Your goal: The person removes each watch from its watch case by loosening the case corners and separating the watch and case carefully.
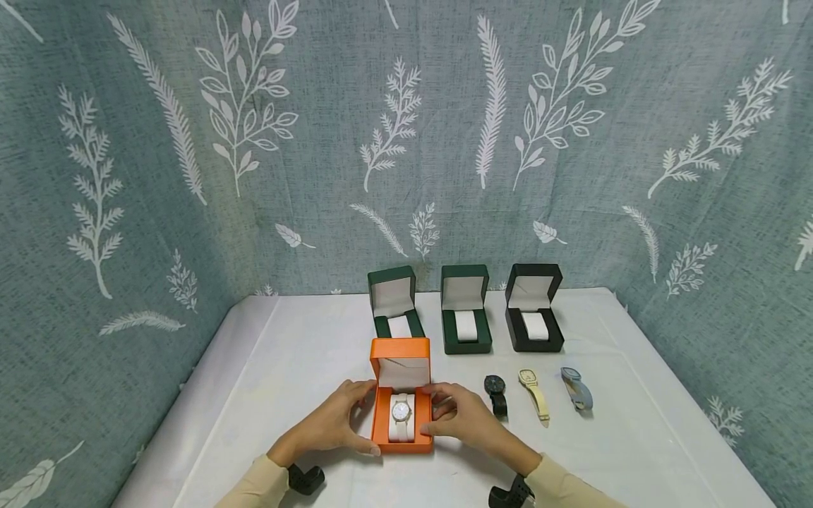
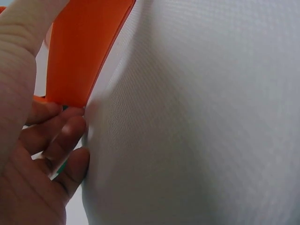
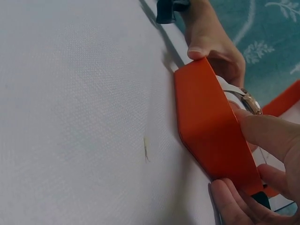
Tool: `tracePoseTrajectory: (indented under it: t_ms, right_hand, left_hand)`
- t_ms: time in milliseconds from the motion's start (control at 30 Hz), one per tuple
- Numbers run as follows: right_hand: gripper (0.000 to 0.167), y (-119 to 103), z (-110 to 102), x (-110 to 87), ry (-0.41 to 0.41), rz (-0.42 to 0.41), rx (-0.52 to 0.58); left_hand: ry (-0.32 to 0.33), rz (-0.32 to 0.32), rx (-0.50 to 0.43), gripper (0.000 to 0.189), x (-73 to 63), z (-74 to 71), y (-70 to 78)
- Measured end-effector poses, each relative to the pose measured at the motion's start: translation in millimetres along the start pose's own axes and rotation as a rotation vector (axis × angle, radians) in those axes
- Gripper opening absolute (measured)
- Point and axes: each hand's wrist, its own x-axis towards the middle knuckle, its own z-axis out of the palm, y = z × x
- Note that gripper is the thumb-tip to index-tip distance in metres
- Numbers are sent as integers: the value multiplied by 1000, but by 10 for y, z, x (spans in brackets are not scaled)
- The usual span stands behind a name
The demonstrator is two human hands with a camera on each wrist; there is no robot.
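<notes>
An orange watch box (image 1: 417, 448) stands on the table with its lid raised. Inside it, a white-strapped watch (image 1: 401, 411) is wrapped round a white cushion. My left hand (image 1: 332, 421) grips the box's left side, thumb at the front corner and fingers near the back. On the opposite side my right hand (image 1: 466, 418) holds the box, its thumb on the rim. The right wrist view shows that thumb against the orange side wall (image 3: 206, 112) and the other fingers at the back corner. In the left wrist view, fingers (image 2: 70, 136) touch the box's rear end.
Behind stand two green boxes (image 1: 449, 331) (image 1: 380, 324) and a black box (image 1: 551, 339), lids up, with bare white cushions. To the right lie a black watch (image 1: 495, 395), a pale yellow watch (image 1: 535, 395) and a grey-blue watch (image 1: 576, 389). A patterned curtain (image 1: 330, 141) encloses the white table (image 1: 286, 331).
</notes>
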Motion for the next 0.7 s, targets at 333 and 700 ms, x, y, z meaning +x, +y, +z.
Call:
tracePoseTrajectory:
  t_ms: [333, 700]
  right_hand:
    - [65, 38, 13, 9, 4, -7, 22]
    - [66, 50, 13, -1, 3, -4, 20]
  left_hand:
    - [-7, 36, 16, 113, -4, -59, -13]
    - [103, 64, -57, 54, 2, -229, 55]
